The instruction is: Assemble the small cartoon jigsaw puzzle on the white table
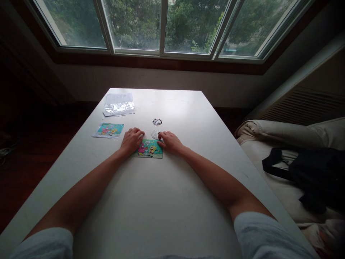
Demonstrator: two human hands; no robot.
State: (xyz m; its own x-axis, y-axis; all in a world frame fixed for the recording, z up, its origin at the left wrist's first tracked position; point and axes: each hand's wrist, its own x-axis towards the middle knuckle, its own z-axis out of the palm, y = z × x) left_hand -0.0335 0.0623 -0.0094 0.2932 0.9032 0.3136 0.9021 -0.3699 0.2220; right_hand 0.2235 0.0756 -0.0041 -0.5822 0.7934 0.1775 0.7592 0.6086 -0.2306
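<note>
A small jigsaw puzzle (pixel 149 149) with cartoon figures on a teal ground lies flat on the white table, between my hands. My left hand (pixel 132 139) curls over its upper left corner, fingers bent against the edge. On the opposite side, my right hand (pixel 170 142) grips the upper right corner, with thumb and fingertips on the border. Part of the puzzle's left side is hidden beneath my left hand. Left of that hand lies a picture sheet (pixel 110 130) with similar cartoon figures, its edges a little curled.
Papers with a shiny clear plastic bag (pixel 119 104) lie at the table's far left. A round hole (pixel 157 122) and a round disc (pixel 155 134) are just beyond the puzzle. To the right, a sofa (pixel 280 138) holds a dark bag (pixel 318 172).
</note>
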